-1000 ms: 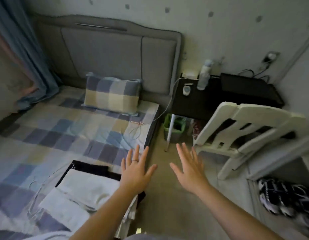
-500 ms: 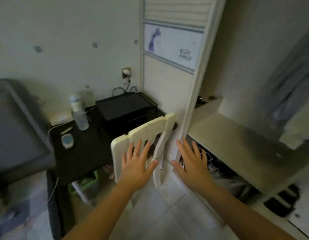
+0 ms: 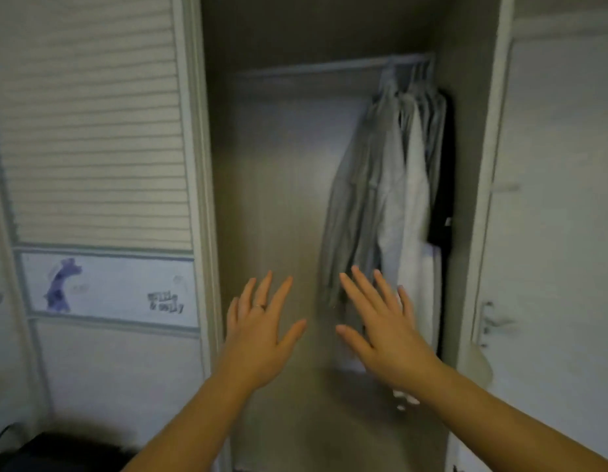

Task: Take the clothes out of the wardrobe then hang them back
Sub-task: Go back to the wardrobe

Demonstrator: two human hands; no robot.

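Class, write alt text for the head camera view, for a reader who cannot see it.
A left hand and a right hand reach, fingers spread and holding nothing, toward an open wardrobe. Inside, pale garments and one dark garment hang bunched at the right end of the rail.

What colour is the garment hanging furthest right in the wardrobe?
The garment is black, in the head view.

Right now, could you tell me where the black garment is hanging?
In the head view, the black garment hangs at the far right end of the rail, against the right inner wall, just right of the white garment.
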